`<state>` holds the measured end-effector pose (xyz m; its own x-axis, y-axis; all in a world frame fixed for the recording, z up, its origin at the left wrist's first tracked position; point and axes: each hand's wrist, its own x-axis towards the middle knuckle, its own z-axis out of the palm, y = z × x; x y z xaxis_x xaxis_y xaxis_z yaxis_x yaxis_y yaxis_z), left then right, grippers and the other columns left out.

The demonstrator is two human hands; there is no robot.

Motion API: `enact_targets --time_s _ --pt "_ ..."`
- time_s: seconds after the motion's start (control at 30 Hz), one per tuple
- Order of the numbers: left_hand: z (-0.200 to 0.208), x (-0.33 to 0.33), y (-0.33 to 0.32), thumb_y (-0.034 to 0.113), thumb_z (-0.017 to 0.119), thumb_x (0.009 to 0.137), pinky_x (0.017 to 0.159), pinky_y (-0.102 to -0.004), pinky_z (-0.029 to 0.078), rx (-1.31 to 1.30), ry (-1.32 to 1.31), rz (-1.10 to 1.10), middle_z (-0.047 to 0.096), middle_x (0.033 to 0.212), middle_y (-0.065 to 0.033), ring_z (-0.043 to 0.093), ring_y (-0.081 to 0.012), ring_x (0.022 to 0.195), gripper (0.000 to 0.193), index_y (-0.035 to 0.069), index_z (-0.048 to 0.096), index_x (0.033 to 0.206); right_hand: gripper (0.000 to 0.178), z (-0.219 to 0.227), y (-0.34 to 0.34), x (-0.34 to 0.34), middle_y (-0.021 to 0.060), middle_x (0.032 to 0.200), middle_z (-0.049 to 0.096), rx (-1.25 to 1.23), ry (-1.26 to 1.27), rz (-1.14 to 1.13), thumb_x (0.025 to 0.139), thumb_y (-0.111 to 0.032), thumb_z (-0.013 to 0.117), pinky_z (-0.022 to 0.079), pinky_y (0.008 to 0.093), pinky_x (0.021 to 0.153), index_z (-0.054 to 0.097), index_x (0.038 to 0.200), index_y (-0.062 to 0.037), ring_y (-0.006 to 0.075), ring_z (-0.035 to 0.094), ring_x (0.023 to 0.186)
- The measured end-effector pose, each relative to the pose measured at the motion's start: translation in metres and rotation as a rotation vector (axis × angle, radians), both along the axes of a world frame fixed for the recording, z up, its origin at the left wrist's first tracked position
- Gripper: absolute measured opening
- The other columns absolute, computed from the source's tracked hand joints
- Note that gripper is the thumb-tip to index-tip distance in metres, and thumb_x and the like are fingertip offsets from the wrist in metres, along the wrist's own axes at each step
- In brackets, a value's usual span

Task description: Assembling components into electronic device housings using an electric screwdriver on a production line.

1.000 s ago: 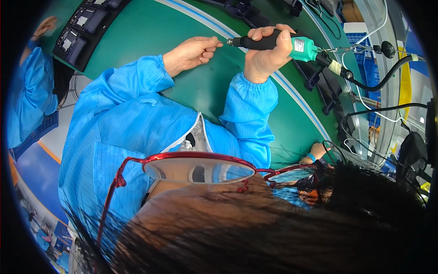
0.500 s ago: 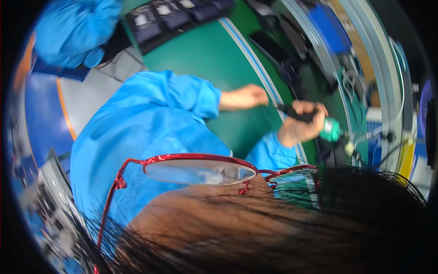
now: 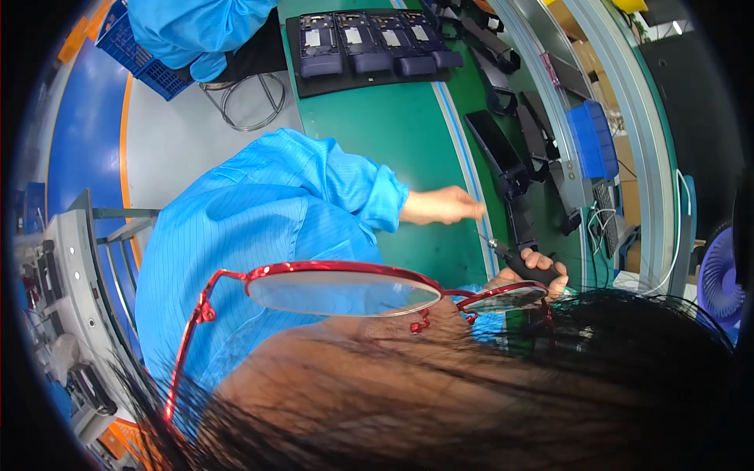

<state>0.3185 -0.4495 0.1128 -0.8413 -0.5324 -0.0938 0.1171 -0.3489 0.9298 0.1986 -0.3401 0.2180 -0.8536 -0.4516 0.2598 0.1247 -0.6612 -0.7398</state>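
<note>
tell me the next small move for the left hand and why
Perhaps ease the left hand a little away from the driver: the right hand grips it, and its working end points toward the left hand, close by in this view.

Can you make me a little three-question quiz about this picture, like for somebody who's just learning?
1. Which hand is holding the black-handled screwdriver?
2. True or false: the fan near the picture's right edge is purple.
3. How many dark devices lie in a row on the black tray? A: two. B: four. C: seven.

Key:
1. The right hand.
2. True.
3. B.
</note>
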Motion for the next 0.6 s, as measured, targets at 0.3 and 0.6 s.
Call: enact_targets --time_s 0.3,0.6 --pt "0.053 0.123 -0.194 0.031 0.069 0.082 0.064 -0.0279 0.050 -0.635 -0.265 0.629 0.067 0.075 -0.0068 0.061 -0.0101 0.071 0.030 0.001 0.070 0.086 0.027 0.012 -0.014 -0.001 0.0015 0.063 0.046 -0.086 -0.041 0.140 0.084 -0.038 0.057 0.036 0.0270 0.050 0.054 0.084 -0.0119 0.0126 0.043 0.051" --pt "0.014 0.225 -0.342 0.035 0.075 0.073 0.085 -0.0407 0.048 -0.769 -1.097 0.944 0.065 0.100 -0.0208 0.062 -0.0354 0.097 0.044 0.000 0.067 0.098 0.026 0.012 -0.050 -0.003 0.0018 0.064 0.046 -0.078 -0.056 0.264 0.083 -0.037 0.058 0.036 0.0273 0.051 0.054 0.084 -0.0111 0.0128 0.042 0.051"
